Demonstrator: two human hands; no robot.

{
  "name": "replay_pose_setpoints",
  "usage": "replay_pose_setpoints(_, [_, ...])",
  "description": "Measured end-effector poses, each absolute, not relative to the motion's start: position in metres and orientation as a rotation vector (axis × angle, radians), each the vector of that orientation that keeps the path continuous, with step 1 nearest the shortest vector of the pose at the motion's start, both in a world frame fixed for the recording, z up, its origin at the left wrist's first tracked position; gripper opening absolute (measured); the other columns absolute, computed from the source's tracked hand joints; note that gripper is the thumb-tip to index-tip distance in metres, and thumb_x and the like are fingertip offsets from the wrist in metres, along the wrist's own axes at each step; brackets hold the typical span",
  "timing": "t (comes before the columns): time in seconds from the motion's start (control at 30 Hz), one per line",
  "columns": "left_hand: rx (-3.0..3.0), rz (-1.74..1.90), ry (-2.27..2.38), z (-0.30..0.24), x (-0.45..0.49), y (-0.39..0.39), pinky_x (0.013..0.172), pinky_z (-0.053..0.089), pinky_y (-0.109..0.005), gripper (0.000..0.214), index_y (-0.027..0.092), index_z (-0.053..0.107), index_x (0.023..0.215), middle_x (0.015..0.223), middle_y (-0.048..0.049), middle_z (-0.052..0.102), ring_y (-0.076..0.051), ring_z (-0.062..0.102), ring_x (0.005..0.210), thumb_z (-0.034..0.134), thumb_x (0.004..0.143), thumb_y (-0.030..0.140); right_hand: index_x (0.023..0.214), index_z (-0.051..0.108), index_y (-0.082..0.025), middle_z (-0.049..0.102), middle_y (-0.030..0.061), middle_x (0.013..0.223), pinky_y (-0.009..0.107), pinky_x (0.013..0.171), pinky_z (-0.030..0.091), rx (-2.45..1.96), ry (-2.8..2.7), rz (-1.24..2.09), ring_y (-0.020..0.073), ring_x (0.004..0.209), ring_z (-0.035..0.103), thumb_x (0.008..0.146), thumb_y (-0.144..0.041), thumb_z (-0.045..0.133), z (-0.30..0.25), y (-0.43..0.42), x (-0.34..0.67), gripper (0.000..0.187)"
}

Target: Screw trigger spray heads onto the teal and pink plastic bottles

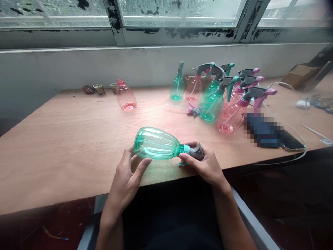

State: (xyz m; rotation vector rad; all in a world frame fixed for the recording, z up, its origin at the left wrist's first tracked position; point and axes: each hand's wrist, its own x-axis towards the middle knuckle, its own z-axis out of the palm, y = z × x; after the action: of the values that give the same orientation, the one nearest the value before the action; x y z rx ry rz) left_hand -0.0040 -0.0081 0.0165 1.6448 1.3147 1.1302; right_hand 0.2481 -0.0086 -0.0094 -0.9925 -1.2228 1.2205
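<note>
Between my hands a clear green spray bottle [157, 144] lies on its side above the table's front edge, its base to the left. My left hand [130, 170] curls around the base end, thumb along the near side. At the other end, my right hand [205, 161] grips the grey spray head [197, 152], which sits on the bottle's neck with a light teal collar. Part of the spray head is hidden by the fingers. A pink bottle [126, 96] without a spray head stands farther back on the left.
Several green and pink spray bottles [212, 104] stand in a group at the back right. Beside them lies a loose pink-and-grey spray head [193, 110]. A phone [292, 140], white cable and cardboard box [299, 76] are at the right. Small boxes [99, 89] sit near the wall.
</note>
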Motion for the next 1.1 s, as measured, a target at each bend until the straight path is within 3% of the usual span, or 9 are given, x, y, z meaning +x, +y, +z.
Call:
replay_pose_setpoints(0.2, [1.571, 1.134, 1.341, 0.019, -0.002, -0.009, 0.110, 0.056, -0.041, 0.050, 0.026, 0.055, 0.138, 0.142, -0.0079, 0.069, -0.031, 0.065, 0.137, 0.062, 0.100, 0.059, 0.111, 0.074, -0.022, 0.076, -0.0011, 0.084, 0.025, 0.068, 0.065, -0.982, -1.238, 1.205, 0.0150, 0.070, 0.075, 0.087, -0.034, 0.089, -0.008, -0.009, 0.248, 0.031])
replay_pose_setpoints(0.53, [1.663, 1.319, 1.176, 0.011, -0.004, -0.004, 0.116, 0.054, -0.033, 0.044, 0.035, 0.063, 0.141, 0.143, -0.0010, 0.065, -0.021, 0.061, 0.139, 0.073, 0.098, 0.035, 0.110, 0.072, -0.021, 0.072, -0.0017, 0.077, 0.032, 0.068, 0.071, -0.984, -1.071, 1.332, 0.0167, 0.070, 0.074, 0.083, -0.040, 0.091, -0.001, -0.011, 0.248, 0.038])
replay_pose_setpoints(0.73, [1.728, 1.297, 1.273, 0.005, -0.011, -0.006, 0.122, 0.048, -0.044, 0.060, 0.032, 0.061, 0.142, 0.144, -0.0054, 0.066, -0.029, 0.058, 0.143, 0.084, 0.088, 0.041, 0.109, 0.073, -0.021, 0.073, -0.0013, 0.080, 0.028, 0.068, 0.069, -0.956, -1.139, 1.312, 0.0154, 0.069, 0.073, 0.084, -0.038, 0.091, -0.004, -0.011, 0.249, 0.036])
replay_pose_setpoints(0.9, [1.656, 1.310, 1.278, 0.008, -0.011, -0.006, 0.113, 0.056, -0.045, 0.050, 0.025, 0.063, 0.134, 0.137, -0.0108, 0.069, -0.031, 0.064, 0.136, 0.070, 0.096, 0.057, 0.111, 0.074, -0.023, 0.074, -0.0019, 0.086, 0.023, 0.070, 0.063, -1.010, -1.256, 1.248, 0.0135, 0.074, 0.073, 0.085, -0.034, 0.091, -0.008, -0.010, 0.251, 0.033])
replay_pose_setpoints(1.0, [1.604, 1.385, 1.245, 0.011, -0.007, -0.005, 0.111, 0.058, -0.042, 0.043, 0.024, 0.065, 0.128, 0.141, -0.0115, 0.068, -0.030, 0.066, 0.136, 0.071, 0.097, 0.052, 0.110, 0.076, -0.023, 0.075, -0.0020, 0.087, 0.019, 0.068, 0.061, -1.033, -1.286, 1.220, 0.0122, 0.075, 0.072, 0.082, -0.034, 0.093, -0.007, -0.010, 0.252, 0.035])
replay_pose_setpoints(1.1, [1.651, 1.432, 1.165, 0.011, -0.005, -0.003, 0.121, 0.050, -0.044, 0.041, 0.028, 0.065, 0.133, 0.152, -0.0094, 0.062, -0.029, 0.057, 0.146, 0.074, 0.096, 0.042, 0.109, 0.076, -0.022, 0.075, -0.0022, 0.082, 0.022, 0.067, 0.063, -0.995, -1.228, 1.243, 0.0134, 0.071, 0.074, 0.083, -0.035, 0.093, -0.005, -0.011, 0.250, 0.033])
